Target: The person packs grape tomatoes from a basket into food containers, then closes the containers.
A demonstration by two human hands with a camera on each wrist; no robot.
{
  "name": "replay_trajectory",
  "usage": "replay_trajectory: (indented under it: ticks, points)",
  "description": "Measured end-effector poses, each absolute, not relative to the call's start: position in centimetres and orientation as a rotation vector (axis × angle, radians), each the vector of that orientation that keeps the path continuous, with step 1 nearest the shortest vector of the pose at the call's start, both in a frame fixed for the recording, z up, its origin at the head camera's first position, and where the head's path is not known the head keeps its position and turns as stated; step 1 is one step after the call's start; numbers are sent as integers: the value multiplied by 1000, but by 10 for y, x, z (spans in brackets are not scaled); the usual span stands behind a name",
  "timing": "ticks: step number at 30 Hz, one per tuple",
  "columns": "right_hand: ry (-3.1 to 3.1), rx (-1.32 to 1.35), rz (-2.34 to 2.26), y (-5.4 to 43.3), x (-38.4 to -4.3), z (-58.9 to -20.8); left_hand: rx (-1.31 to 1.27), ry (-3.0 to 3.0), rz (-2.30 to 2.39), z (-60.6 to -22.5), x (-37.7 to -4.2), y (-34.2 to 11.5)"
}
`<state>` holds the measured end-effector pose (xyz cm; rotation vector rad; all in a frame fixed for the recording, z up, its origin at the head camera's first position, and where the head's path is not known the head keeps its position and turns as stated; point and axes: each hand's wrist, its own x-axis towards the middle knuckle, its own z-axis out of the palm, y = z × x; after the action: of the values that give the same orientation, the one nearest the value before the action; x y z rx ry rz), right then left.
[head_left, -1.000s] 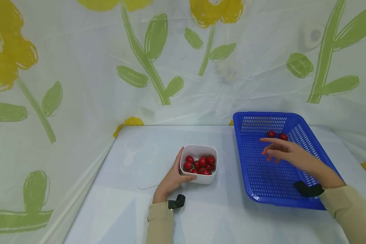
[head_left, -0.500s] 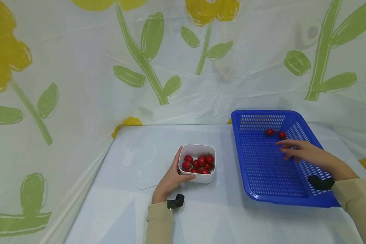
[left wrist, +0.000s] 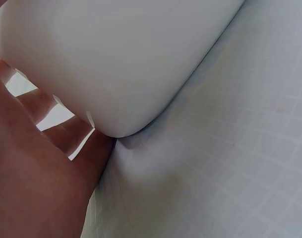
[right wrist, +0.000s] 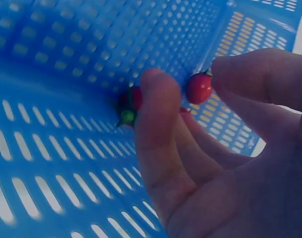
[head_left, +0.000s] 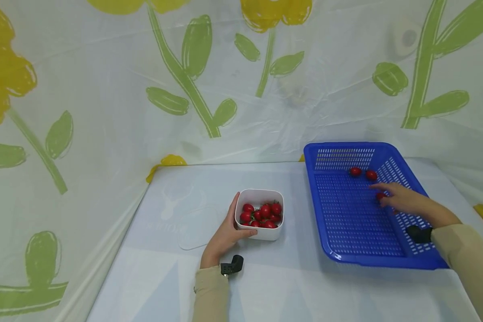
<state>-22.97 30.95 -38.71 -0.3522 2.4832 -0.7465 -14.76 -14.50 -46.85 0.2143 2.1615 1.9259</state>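
Note:
My left hand [head_left: 225,235] grips a small white square container [head_left: 261,236] in the head view, thumb along its near wall and fingers around its left side. Several red cherry tomatoes [head_left: 265,210] lie in the container. In the left wrist view, the fingers [left wrist: 66,134] press against the container's smooth wall [left wrist: 116,69]. My right hand [head_left: 408,201] reaches into the blue basket [head_left: 315,201], bent fingers and thumb parted around a cherry tomato [head_left: 380,196]. The right wrist view shows that tomato [right wrist: 127,106] partly hidden behind a finger, with another tomato [right wrist: 199,88] beyond the thumb.
Two more cherry tomatoes [head_left: 355,171] lie near the back of the slotted basket. A faint pale rounded outline [head_left: 193,232] shows on the table left of the container. A white curtain [head_left: 116,89] printed with yellow flowers hangs behind the table.
My right hand first shifted right within the basket, then lowered slightly; a tomato now shows between its fingers. The left hand keeps its hold on the container. The head view has shifted slightly.

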Motion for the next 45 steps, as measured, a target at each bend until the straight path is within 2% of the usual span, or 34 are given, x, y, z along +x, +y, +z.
replay_trajectory:
  ticks: [4,16,45]
  points:
    - [2491,-321,-651,309,-235,-391,226,2125,1920,-453,-143,-145]
    - [2495,-324,-514,306,-238,-396,252,2133,1920,-452,-143,-144]
    - [2438,-429,-588,303,-242,-409,235,2173,1890,-451,-142,-143]
